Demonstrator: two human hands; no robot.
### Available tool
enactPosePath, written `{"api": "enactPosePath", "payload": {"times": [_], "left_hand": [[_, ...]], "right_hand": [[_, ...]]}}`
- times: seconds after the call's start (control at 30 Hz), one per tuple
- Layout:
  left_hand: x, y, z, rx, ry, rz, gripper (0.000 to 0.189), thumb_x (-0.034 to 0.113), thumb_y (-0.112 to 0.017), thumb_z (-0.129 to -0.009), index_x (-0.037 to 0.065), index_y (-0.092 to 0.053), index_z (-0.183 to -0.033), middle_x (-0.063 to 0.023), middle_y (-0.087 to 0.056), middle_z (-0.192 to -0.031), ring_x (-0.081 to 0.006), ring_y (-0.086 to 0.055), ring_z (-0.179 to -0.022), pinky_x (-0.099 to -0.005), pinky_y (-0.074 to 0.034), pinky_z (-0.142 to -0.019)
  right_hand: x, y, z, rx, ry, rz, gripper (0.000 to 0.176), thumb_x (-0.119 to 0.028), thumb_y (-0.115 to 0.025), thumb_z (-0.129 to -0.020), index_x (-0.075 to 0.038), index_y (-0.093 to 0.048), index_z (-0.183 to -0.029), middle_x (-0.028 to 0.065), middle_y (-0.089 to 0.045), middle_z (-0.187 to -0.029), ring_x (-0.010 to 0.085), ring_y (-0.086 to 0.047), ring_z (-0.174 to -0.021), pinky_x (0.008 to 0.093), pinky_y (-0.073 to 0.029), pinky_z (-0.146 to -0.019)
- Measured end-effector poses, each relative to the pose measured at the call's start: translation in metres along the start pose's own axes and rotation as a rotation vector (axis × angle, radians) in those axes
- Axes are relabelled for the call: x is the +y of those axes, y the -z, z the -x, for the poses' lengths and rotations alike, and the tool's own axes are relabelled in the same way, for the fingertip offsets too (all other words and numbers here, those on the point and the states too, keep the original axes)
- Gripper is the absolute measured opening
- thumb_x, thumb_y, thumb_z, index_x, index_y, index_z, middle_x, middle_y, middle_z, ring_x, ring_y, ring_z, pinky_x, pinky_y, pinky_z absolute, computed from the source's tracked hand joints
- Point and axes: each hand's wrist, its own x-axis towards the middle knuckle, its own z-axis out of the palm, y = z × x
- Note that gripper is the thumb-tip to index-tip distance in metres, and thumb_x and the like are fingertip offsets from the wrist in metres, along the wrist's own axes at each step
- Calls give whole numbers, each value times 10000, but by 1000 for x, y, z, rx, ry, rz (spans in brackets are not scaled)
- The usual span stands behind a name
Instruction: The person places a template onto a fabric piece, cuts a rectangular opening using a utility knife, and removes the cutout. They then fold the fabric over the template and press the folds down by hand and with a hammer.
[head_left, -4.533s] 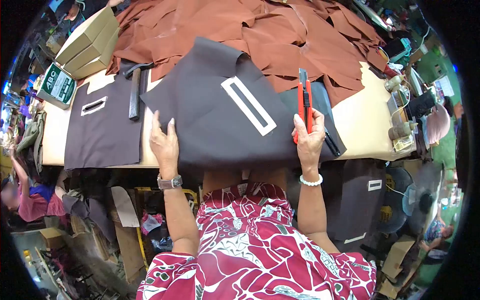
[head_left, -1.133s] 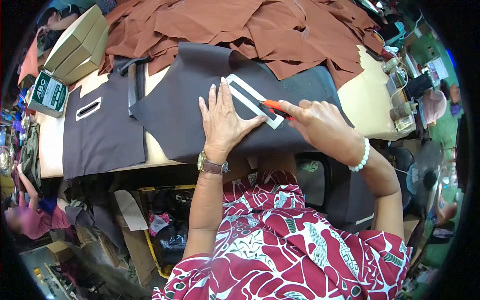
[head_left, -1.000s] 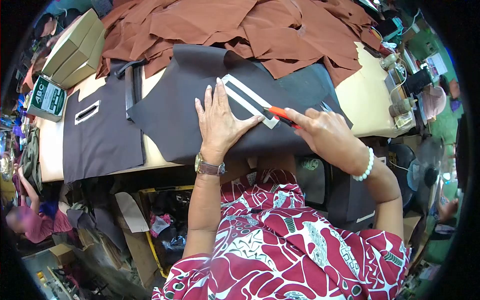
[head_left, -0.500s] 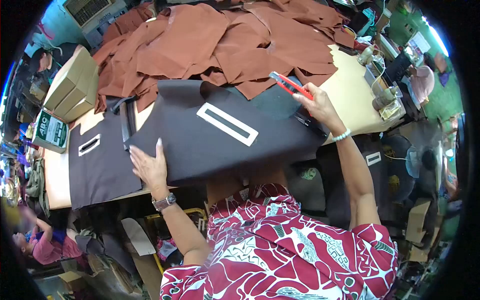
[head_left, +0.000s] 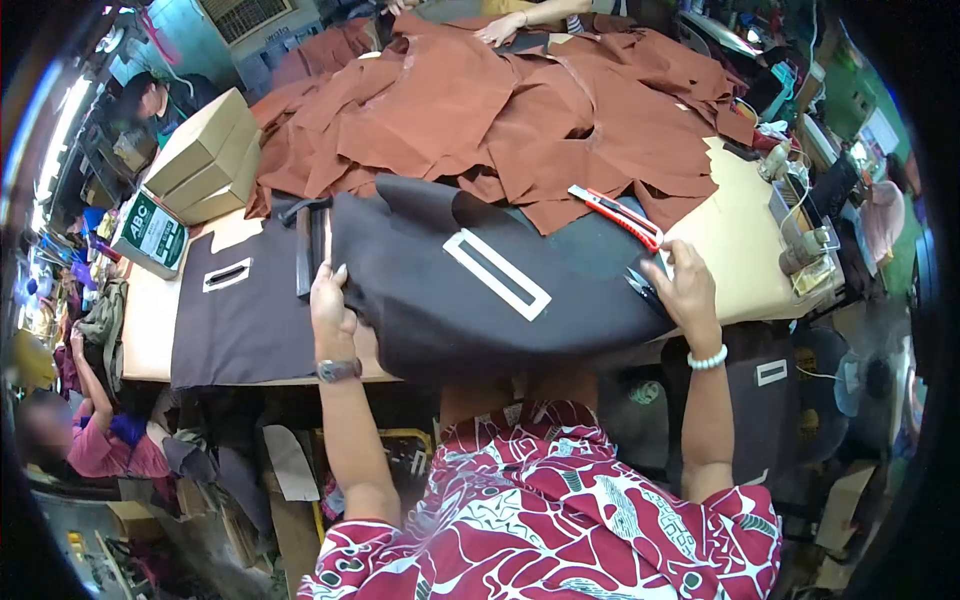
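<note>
Beside red cutter (head_left: 617, 218), half-open right hand (head_left: 688, 288)

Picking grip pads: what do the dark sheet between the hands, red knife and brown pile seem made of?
Dark sheet: leather or leatherlike, matte; smooth, broad bends. Red knife: probably smooth plastic body; silvery tip suggests a metal blade. Brown pile: likewise leatherlike, mostly matte, with creases.
</note>
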Motion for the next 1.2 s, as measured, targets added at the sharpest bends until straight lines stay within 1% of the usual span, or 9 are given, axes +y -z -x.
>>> {"api": "enactPosePath", "payload": {"times": [0.1,0.2,0.23,0.33,0.47,0.6,0.73,0.87,1.2], "left_hand": [[-2,3,-12,-201,317,188,402,213,-532,-909,-54,-492,-1207,-135,-592,-1099,-188,-603,-924,-307,-511,-788],[17,-38,30,-195,305,-137,499,348,-599,-866,-56,-541,-1153,-130,-614,-1044,-170,-612,-883,-302,-514,-737],[14,-30,25,-267,270,-533,530,380,-664,-813,-76,-587,-1071,-123,-636,-965,-147,-615,-836,-284,-501,-691],[16,-31,37,-383,188,-819,466,325,-658,-829,-105,-606,-1002,-112,-644,-905,-122,-607,-799,-266,-483,-657],[-11,-27,23,-264,39,-440,275,181,-613,-875,-60,-601,-1008,-83,-649,-878,-136,-608,-695,-283,-493,-599],[-8,-60,32,-138,283,1,309,161,-541,-914,-65,-556,-1123,-124,-638,-982,-201,-619,-850,-315,-509,-755],[2,-80,44,-244,396,-23,504,263,-699,-820,-99,-533,-1129,-156,-623,-1040,-209,-625,-877,-308,-527,-747],[-9,-88,57,-289,223,-297,584,234,-752,-756,-143,-505,-1126,-173,-611,-1045,-201,-622,-876,-302,-527,-755],[-27,-128,76,-207,183,-27,423,146,-718,-791,-95,-540,-1090,-134,-630,-1009,-171,-622,-857,-287,-514,-750]], "right_hand": [[4,-1,27,-131,-37,-158,306,-92,-692,-738,7,-571,-1001,145,-592,-818,285,-585,-753,378,-464,-709],[2,-7,25,-220,-117,-326,274,-57,-672,-737,32,-587,-983,152,-608,-769,268,-598,-706,352,-467,-676],[-1,-11,22,-176,-39,-354,237,-57,-647,-764,47,-599,-971,162,-618,-743,227,-608,-677,328,-465,-649],[-37,-18,2,-214,33,-494,210,-88,-611,-818,45,-601,-980,163,-616,-759,179,-600,-696,303,-468,-662],[-105,-54,-18,-270,123,-912,206,-122,-544,-894,37,-599,-1013,63,-618,-760,119,-578,-714,243,-471,-693],[-138,-100,-12,-490,-67,-1236,223,-147,-498,-931,-1,-598,-1067,2,-570,-711,48,-528,-597,198,-440,-554],[-143,-93,13,-382,-105,-1140,253,-147,-469,-948,-1,-585,-1120,-41,-514,-674,15,-429,-525,169,-349,-470],[-141,-73,38,-333,-119,-1125,306,-136,-507,-921,66,-562,-1144,100,-629,-1013,120,-569,-912,249,-454,-815],[-136,-71,51,-298,-112,-1080,356,-182,-493,-940,33,-537,-1220,62,-587,-873,96,-503,-725,241,-444,-685]]}}
